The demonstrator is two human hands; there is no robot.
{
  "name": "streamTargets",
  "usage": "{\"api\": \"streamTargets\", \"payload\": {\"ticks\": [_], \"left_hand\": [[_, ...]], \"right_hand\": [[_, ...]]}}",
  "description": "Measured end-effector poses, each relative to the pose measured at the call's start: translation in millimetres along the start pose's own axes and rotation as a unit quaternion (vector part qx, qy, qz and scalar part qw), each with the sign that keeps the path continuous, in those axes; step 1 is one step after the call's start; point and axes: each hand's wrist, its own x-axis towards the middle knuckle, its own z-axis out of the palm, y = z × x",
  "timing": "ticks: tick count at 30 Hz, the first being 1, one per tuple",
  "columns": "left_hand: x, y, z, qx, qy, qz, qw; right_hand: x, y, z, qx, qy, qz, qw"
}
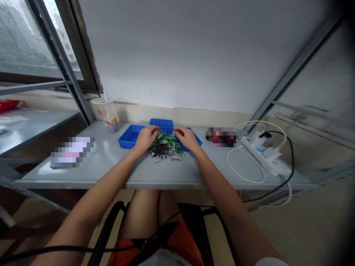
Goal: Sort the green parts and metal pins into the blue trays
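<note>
A heap of thin metal pins, perhaps nails or screws, lies on the desk together with crumpled green plastic packets. My left hand is over the heap's left side, beside a blue tray. Its thumb and fingertips are drawn together, and anything between them is too small to make out. On the other side, my right hand is also closed in a pinch, partly in front of another blue tray. Behind the heap stands a third blue tray. The hands are apart from each other.
On the grey desk, a lidded drink cup stands back left and a phone lies left. A blurred dark object lies right, near a white power strip with looping cables. A wall rises behind.
</note>
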Motion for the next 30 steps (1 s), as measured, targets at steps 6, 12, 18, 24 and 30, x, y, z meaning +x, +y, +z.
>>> {"api": "streamTargets", "payload": {"ticks": [6, 12, 18, 24, 30], "left_hand": [[1, 9, 0.7, -0.185, 0.048, -0.074, 0.979], [3, 16, 5.2, -0.344, 0.03, -0.114, 0.931], [2, 15, 7.2, -0.352, 0.03, -0.112, 0.929], [3, 15, 5.6, -0.338, 0.043, -0.125, 0.932], [1, 22, 3.6, -0.341, -0.001, -0.115, 0.933]], "right_hand": [[-1, -4, 4, 0.013, -0.017, -0.003, 1.0], [-3, -9, 7, 0.036, -0.035, -0.011, 0.999], [-5, -14, 6, 0.119, -0.074, 0.0, 0.99], [-5, -17, 7, 0.147, -0.066, 0.009, 0.987], [-4, -18, 7, 0.108, -0.061, -0.002, 0.992]]}}
